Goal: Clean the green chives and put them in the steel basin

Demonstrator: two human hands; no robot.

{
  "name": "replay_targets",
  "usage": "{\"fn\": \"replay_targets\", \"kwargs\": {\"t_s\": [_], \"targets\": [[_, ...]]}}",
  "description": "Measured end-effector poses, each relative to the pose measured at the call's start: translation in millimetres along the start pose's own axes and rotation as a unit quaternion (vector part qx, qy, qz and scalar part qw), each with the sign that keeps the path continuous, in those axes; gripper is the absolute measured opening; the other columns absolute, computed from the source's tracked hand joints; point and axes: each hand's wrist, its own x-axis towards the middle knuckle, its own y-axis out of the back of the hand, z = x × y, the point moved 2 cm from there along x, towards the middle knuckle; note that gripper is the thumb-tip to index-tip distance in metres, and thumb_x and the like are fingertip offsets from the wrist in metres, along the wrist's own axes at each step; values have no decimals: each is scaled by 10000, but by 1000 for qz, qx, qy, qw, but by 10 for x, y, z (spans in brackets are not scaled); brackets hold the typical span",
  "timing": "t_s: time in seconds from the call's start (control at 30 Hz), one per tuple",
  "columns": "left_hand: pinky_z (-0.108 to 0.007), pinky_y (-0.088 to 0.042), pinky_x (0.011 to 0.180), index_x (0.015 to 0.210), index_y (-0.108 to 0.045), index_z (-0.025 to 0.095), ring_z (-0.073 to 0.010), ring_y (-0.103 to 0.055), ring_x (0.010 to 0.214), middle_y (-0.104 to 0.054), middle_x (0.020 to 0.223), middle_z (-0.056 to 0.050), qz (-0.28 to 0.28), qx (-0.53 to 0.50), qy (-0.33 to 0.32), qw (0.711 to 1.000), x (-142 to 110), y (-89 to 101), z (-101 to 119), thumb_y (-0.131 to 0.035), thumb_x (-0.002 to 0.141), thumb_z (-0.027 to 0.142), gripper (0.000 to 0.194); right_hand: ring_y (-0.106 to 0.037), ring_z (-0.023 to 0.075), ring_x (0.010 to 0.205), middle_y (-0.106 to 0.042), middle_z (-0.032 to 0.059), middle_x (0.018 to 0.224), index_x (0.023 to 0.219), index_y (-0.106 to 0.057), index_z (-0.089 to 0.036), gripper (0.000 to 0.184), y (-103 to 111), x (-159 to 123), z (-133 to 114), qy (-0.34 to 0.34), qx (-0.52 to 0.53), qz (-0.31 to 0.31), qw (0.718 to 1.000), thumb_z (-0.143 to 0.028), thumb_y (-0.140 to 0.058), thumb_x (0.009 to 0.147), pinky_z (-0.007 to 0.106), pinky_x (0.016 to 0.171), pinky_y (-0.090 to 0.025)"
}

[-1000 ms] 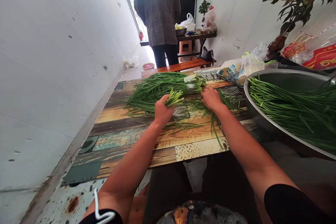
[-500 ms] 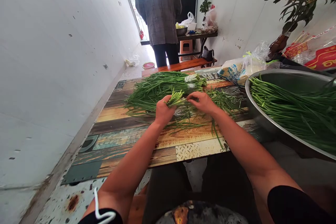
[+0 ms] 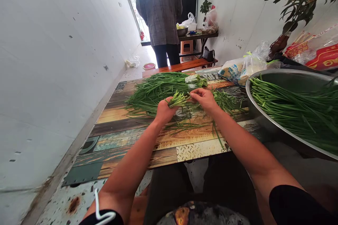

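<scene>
My left hand (image 3: pixel 163 111) is closed around a small bunch of green chive stalks (image 3: pixel 177 98), cut ends pointing right. My right hand (image 3: pixel 204 99) pinches the stalk ends of that same bunch, fingers curled. Behind both hands a big pile of long green chives (image 3: pixel 155 89) lies across the patterned wooden table (image 3: pixel 124 137). Loose stalks (image 3: pixel 224 100) are scattered under and to the right of my right hand.
A large metal basin (image 3: pixel 266 119) holding more chives (image 3: pixel 295 112) sits at the right. Plastic bags (image 3: pixel 243 68) and a potted plant (image 3: pixel 295 7) are behind it. A person in a checked jacket (image 3: pixel 158 10) stands at a far table. A white wall runs along the left.
My right hand lifted off the loose stalks on the table and moved left to the ends of the bunch in my left hand. My left hand stayed put.
</scene>
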Motion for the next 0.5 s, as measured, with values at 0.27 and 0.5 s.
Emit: {"fn": "replay_targets", "kwargs": {"t_s": [0.27,0.5], "targets": [[-294,-483,596,710,-698,175,-166,-615,619,-693,666,-21,8,-20,-1,1000,20,10,-6,-746,718,303,137,-532,130,527,-574,27,538,585,-586,-193,572,291,81,-106,32,-114,140,983,-707,-488,817,263,542,-445],[-273,-443,587,648,-668,185,-136,-545,576,-624,593,5,-6,-22,11,1000,13,3,-9,-724,713,454,282,-616,157,768,-710,56,838,774,-731,-179,214,37,-54,-78,147,-280,-100,943,-383,-671,762,272,715,-468]]}}
